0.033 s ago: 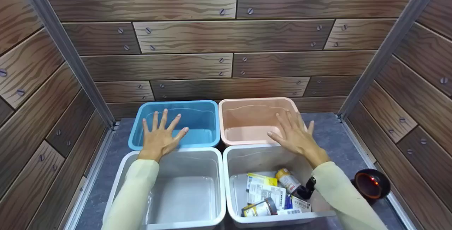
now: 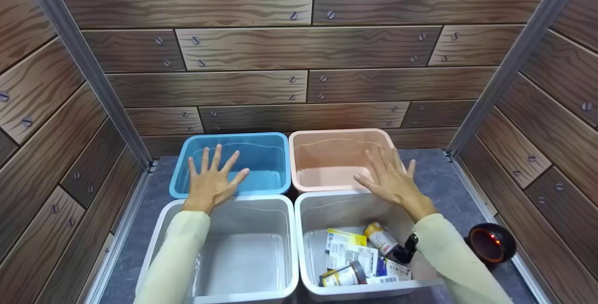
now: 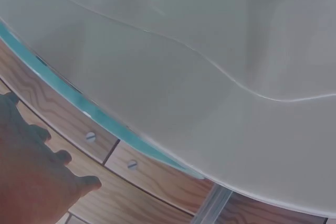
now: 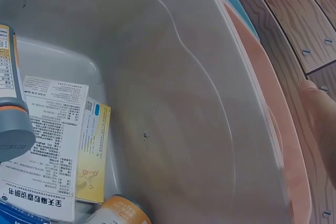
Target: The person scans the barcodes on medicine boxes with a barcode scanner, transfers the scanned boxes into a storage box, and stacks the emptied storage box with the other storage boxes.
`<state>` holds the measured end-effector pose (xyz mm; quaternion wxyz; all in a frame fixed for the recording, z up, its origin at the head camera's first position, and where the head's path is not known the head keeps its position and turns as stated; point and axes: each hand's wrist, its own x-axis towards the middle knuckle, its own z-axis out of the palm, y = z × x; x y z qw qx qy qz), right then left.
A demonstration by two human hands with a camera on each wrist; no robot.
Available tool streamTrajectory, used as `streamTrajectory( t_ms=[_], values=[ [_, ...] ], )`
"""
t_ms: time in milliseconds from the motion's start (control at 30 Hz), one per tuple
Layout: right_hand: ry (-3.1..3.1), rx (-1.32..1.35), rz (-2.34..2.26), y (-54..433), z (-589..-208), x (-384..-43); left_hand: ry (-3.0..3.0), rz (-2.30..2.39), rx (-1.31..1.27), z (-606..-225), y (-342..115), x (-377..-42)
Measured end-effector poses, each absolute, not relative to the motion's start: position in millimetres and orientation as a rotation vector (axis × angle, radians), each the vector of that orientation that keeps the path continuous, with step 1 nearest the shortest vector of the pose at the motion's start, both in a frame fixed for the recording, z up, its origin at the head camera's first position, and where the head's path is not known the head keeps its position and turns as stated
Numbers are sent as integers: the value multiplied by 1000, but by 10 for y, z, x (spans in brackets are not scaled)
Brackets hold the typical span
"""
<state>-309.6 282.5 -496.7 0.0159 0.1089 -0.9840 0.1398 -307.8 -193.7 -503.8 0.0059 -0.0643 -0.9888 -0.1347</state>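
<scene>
My left hand (image 2: 211, 185) is spread over the near edge of the blue bin (image 2: 254, 152), fingers straight and holding nothing. My right hand (image 2: 395, 180), also spread and holding nothing, overlaps the right side of the peach bin (image 2: 327, 180). Below the right forearm, the near right grey bin (image 2: 306, 266) holds several medicine packs. Among them are an orange-and-white bottle (image 2: 380, 237), a brown-capped bottle (image 2: 343, 276) lying on its side, a yellow box (image 2: 345, 236) and a white printed box (image 4: 44, 145). The near left grey bin (image 2: 243, 266) shows a bare floor beneath the left forearm.
A dark round object (image 2: 493, 243) with glowing red lights stands on the grey surface (image 2: 427, 161) at the right. Wood-patterned walls (image 2: 243, 47) enclose the back and both sides, with metal posts (image 2: 88, 61) at the corners. The bins stand close together, two by two.
</scene>
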Motion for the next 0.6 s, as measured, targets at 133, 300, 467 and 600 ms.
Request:
streamTrajectory(
  t_ms=[133,300,467,600],
  values=[
    [-3064,343,437,2864,-4966,-3081,-3087,-410,-204,-5040,-1924,-3084],
    [-3062,367,426,2887,-4984,-3070,-3079,-420,-215,-5056,-1912,-3069],
    [-3050,415,426,2896,-4967,-3062,-3076,-426,-241,-5060,-1884,-3052],
    [-3028,452,444,2906,-4932,-3052,-3070,-378,-287,-5025,-1842,-3037]
  ],
)
